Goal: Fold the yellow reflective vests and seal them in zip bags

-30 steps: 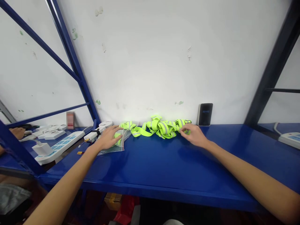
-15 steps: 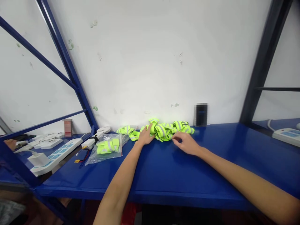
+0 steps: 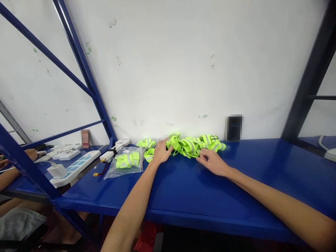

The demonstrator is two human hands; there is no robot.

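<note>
A tangled pile of neon yellow-green reflective straps (image 3: 190,146) with silver bands lies on the blue table against the wall. At its left end is my left hand (image 3: 161,153), fingers stretched forward and thumb apart, touching the fabric. My right hand (image 3: 213,162) is at the pile's front right, its fingers curled and pinched on the edge of a strap; the fingertips are partly hidden. Left of the pile, more of the reflective fabric (image 3: 146,142) lies beside my left hand. Farther left, a clear zip bag (image 3: 111,172) holds a folded yellow-green reflective piece (image 3: 128,160).
A dark, blurred-out object (image 3: 234,128) stands against the wall on the right. On the left are a white handheld fan (image 3: 122,142), a wired battery connector (image 3: 99,174) and a long power strip (image 3: 76,168). Blue frame posts (image 3: 86,73) rise there. Another person's arm (image 3: 10,176) shows at far left.
The view has turned slightly left, so things appear farther right. My left hand has shifted left relative to the pile, its thumb now apart. My right fingers have curled tighter at the strap edge.
</note>
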